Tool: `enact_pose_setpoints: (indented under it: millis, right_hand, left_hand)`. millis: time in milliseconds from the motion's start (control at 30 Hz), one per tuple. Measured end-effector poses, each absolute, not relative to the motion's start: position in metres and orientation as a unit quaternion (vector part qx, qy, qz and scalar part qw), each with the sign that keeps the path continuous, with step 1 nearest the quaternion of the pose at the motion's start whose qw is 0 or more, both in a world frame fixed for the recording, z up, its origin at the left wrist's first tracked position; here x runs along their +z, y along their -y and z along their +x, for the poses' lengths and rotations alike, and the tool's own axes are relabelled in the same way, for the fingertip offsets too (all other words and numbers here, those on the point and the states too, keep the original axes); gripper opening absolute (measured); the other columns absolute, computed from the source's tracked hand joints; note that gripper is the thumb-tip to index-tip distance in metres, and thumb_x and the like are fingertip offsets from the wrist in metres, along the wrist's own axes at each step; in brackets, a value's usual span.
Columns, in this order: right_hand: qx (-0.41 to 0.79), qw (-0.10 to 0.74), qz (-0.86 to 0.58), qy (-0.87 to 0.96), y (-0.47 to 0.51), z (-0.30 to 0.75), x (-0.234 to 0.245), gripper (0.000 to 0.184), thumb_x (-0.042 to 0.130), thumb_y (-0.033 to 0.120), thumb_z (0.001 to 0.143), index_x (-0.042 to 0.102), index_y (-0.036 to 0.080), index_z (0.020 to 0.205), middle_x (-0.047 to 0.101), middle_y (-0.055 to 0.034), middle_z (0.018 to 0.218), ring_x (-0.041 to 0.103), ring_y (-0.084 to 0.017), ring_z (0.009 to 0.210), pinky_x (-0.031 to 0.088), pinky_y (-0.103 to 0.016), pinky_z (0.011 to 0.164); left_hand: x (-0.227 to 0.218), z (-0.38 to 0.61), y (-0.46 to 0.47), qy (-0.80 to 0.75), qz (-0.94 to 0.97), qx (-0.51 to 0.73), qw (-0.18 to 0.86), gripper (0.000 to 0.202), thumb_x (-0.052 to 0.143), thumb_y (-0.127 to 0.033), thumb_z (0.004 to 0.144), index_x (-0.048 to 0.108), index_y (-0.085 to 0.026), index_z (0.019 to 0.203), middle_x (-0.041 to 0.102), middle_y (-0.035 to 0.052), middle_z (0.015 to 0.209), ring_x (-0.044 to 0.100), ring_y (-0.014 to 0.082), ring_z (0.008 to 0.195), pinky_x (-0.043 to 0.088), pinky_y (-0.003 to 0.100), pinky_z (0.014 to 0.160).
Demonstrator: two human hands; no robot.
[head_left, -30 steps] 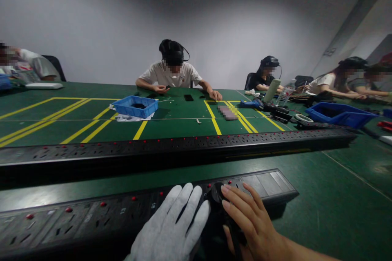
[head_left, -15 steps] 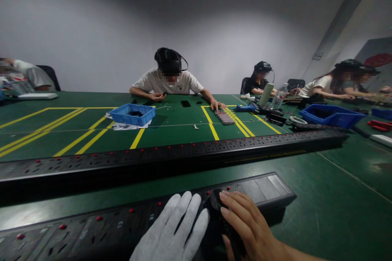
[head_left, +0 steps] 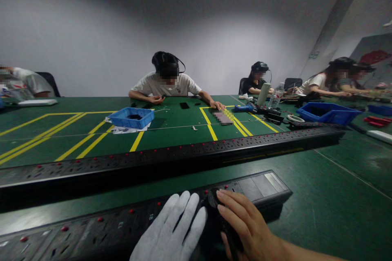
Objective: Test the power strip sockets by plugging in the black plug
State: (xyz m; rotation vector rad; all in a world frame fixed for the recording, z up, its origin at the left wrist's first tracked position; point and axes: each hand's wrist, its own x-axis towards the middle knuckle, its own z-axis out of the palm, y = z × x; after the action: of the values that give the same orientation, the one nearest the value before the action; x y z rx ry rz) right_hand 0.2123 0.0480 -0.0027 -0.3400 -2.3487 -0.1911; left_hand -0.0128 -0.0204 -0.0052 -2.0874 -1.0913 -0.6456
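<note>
A long black power strip [head_left: 113,228] with sockets, red indicator lights and printed numbers runs across the near table. My left hand [head_left: 173,228], in a white glove, lies on it with the fingers stretched and slightly spread. Just right of the glove, my bare right hand [head_left: 245,222] is closed around a black plug [head_left: 213,198]. The rounded head of the plug sits at the strip's sockets, near its right end. My right palm hides most of the plug's body, and whether its pins are inserted cannot be seen.
A second, longer power strip [head_left: 171,153] lies beyond the first. Past it are a light blue tray [head_left: 131,119] on paper and a dark blue bin [head_left: 327,113]. A person [head_left: 167,81] sits opposite, one hand on a phone [head_left: 223,117]. Other people work at the sides.
Both hands keep nearly the same pose on the strip. The view has shifted slightly, and the person opposite has barely moved.
</note>
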Motion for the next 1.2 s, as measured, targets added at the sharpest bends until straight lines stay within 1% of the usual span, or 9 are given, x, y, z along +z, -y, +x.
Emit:
enact_pose_setpoints:
  millis: [133, 433, 633, 800, 900, 1033, 1200]
  right_hand:
    - [-0.078, 0.37, -0.128, 0.917, -0.0483, 0.2116, -0.0008, 0.053, 0.045, 0.004, 0.076, 0.043, 0.007, 0.129, 0.052, -0.0161, 0.133, 0.039, -0.025, 0.135, 0.045, -0.04, 0.104]
    - [-0.07, 0.368, -0.128, 0.918, -0.0463, 0.2121, 0.001, 0.053, 0.044, 0.004, 0.077, 0.043, 0.007, 0.13, 0.052, -0.0161, 0.134, 0.039, -0.025, 0.134, 0.045, -0.04, 0.104]
    - [-0.069, 0.363, -0.131, 0.92, -0.0468, 0.2127, 0.0016, 0.052, 0.044, 0.004, 0.077, 0.043, 0.007, 0.129, 0.052, -0.016, 0.133, 0.038, -0.025, 0.135, 0.045, -0.04, 0.104]
    - [-0.068, 0.363, -0.126, 0.921, -0.0476, 0.2123, 0.0008, 0.053, 0.045, 0.005, 0.077, 0.042, 0.006, 0.13, 0.051, -0.0167, 0.134, 0.038, -0.026, 0.135, 0.045, -0.041, 0.105]
    - [-0.068, 0.363, -0.125, 0.921, -0.0473, 0.2125, 0.0008, 0.053, 0.045, 0.005, 0.077, 0.042, 0.006, 0.13, 0.051, -0.0167, 0.134, 0.037, -0.025, 0.135, 0.045, -0.041, 0.105]
    - [-0.068, 0.362, -0.126, 0.921, -0.0473, 0.2128, 0.0002, 0.053, 0.044, 0.004, 0.077, 0.042, 0.006, 0.13, 0.052, -0.0169, 0.133, 0.037, -0.025, 0.135, 0.046, -0.041, 0.104]
    - [-0.071, 0.361, -0.129, 0.921, -0.0476, 0.2128, -0.0005, 0.053, 0.045, 0.004, 0.076, 0.043, 0.006, 0.129, 0.052, -0.0169, 0.133, 0.038, -0.026, 0.135, 0.046, -0.041, 0.104]
  left_hand:
    - [-0.0039, -0.0125, 0.0197, 0.421, -0.798, -0.26, 0.344, 0.029, 0.042, -0.022, 0.091, 0.063, -0.017, 0.11, 0.066, 0.0063, 0.115, 0.054, 0.0233, 0.116, 0.031, 0.039, 0.109]
    - [0.0011, -0.0124, 0.0203, 0.419, -0.802, -0.259, 0.337, 0.03, 0.042, -0.022, 0.09, 0.063, -0.017, 0.11, 0.068, 0.0056, 0.113, 0.056, 0.0229, 0.115, 0.033, 0.039, 0.107]
    - [-0.0022, -0.0102, 0.0212, 0.422, -0.796, -0.27, 0.339, 0.03, 0.046, -0.021, 0.086, 0.063, -0.017, 0.111, 0.067, 0.0058, 0.114, 0.056, 0.0231, 0.115, 0.034, 0.039, 0.107]
    - [-0.0057, -0.0119, 0.0208, 0.418, -0.797, -0.27, 0.343, 0.032, 0.044, -0.022, 0.087, 0.063, -0.016, 0.113, 0.066, 0.0064, 0.116, 0.054, 0.0238, 0.118, 0.035, 0.04, 0.107]
    - [-0.0048, -0.0137, 0.0204, 0.417, -0.802, -0.257, 0.342, 0.033, 0.044, -0.024, 0.087, 0.062, -0.016, 0.113, 0.065, 0.0068, 0.117, 0.053, 0.0243, 0.118, 0.033, 0.04, 0.108]
    - [-0.0027, -0.0147, 0.0195, 0.421, -0.805, -0.241, 0.343, 0.03, 0.043, -0.025, 0.089, 0.063, -0.018, 0.11, 0.066, 0.0052, 0.114, 0.055, 0.0228, 0.115, 0.03, 0.039, 0.109]
    - [-0.0009, -0.0136, 0.019, 0.423, -0.799, -0.257, 0.34, 0.03, 0.041, -0.024, 0.09, 0.063, -0.018, 0.111, 0.067, 0.0056, 0.114, 0.055, 0.0225, 0.115, 0.032, 0.039, 0.108]
